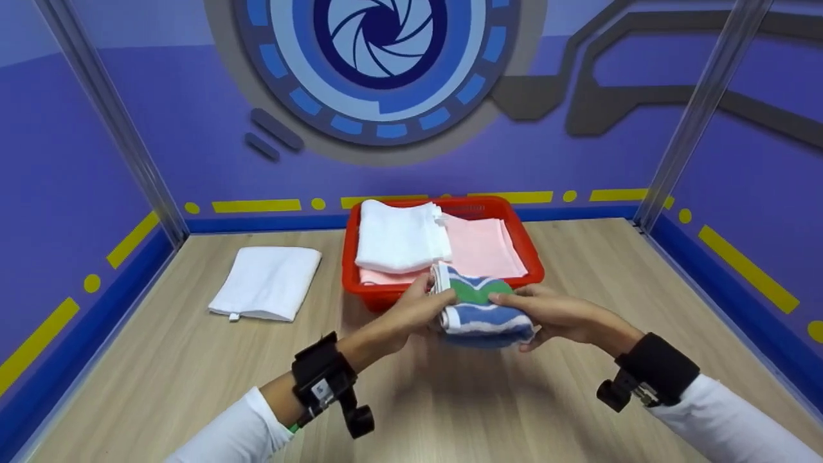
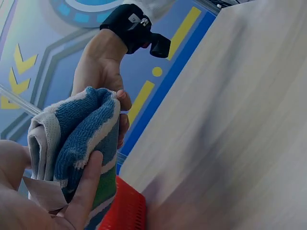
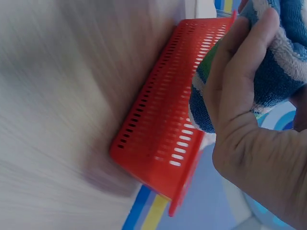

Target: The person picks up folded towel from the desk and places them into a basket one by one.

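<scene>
A folded towel (image 1: 482, 308) with blue, white and green stripes is held in the air just in front of the red basket (image 1: 379, 299). My left hand (image 1: 415, 305) grips its left end, thumb on top and fingers beneath. At the other end my right hand (image 1: 556, 313) holds it the same way. In the left wrist view the layered folds of the towel (image 2: 88, 129) and a pale tag show. Inside the basket lie a folded white towel (image 1: 398, 238) and, partly under it, pink cloth (image 1: 485, 247).
Another folded white towel (image 1: 267, 283) lies on the wooden table (image 1: 161, 379) to the left of the basket. Purple printed panels (image 1: 450, 170) rise at the back and both sides. In the right wrist view, the basket's slotted side (image 3: 158, 115) shows.
</scene>
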Demonstrator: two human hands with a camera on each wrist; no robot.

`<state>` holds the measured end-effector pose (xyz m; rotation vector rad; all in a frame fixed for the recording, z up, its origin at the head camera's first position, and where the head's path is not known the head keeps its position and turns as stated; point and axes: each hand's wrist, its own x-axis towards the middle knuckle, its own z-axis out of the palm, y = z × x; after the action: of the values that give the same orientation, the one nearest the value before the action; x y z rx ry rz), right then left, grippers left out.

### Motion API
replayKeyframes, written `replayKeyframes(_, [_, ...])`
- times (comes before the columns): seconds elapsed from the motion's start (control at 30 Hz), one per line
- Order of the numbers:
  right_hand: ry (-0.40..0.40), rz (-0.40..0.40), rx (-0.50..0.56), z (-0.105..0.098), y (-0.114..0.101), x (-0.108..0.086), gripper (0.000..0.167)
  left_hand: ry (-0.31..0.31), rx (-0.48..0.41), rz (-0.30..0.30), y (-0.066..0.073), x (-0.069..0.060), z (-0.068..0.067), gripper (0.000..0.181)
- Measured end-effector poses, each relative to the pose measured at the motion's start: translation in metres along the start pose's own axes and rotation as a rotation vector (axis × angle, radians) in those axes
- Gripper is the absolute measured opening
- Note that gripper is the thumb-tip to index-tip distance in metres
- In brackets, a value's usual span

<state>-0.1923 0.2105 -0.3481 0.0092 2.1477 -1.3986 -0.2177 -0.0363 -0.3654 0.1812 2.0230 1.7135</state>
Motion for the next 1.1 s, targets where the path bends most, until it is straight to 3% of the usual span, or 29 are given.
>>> replayKeyframes(0.23, [0.143, -0.107, 0.046, -0.015, -0.022, -0.001, 0.090, 0.069, -0.041, 0.085, 0.024, 0.008, 0.003, 0.048])
replayKeyframes(0.33, [0.206, -0.163, 0.085, -0.023, -0.031, 0.003, 0.083, 0.119, -0.026, 0.147, 0.035, 0.018, 0.004, 0.048])
replayKeyframes(0.53, [0.291, -0.266, 0.225, -0.036, -0.048, 0.020, 0.071, 0.275, 0.095, 0.246, 0.056, 0.060, -0.003, 0.049])
replayKeyframes(0.7, [0.373, -0.270, 0.231, -0.046, -0.067, 0.042, 0.062, 0.323, 0.130, 0.227, 0.073, 0.094, -0.015, 0.048])
replayKeyframes(0.8, [0.403, -0.267, 0.202, -0.053, -0.078, 0.056, 0.056, 0.315, 0.120, 0.185, 0.083, 0.108, -0.023, 0.055])
replayKeyframes(0.9, [0.428, -0.272, 0.188, -0.060, -0.083, 0.068, 0.053, 0.250, 0.049, 0.145, 0.089, 0.121, -0.029, 0.066])
replayKeyframes(1.0, [0.449, -0.264, 0.197, -0.065, -0.080, 0.079, 0.052, 0.166, -0.076, 0.111, 0.086, 0.133, -0.032, 0.076])
replayKeyframes(1.1, [0.467, -0.246, 0.219, -0.067, -0.072, 0.088, 0.051, 0.132, -0.147, 0.088, 0.078, 0.143, -0.032, 0.085])
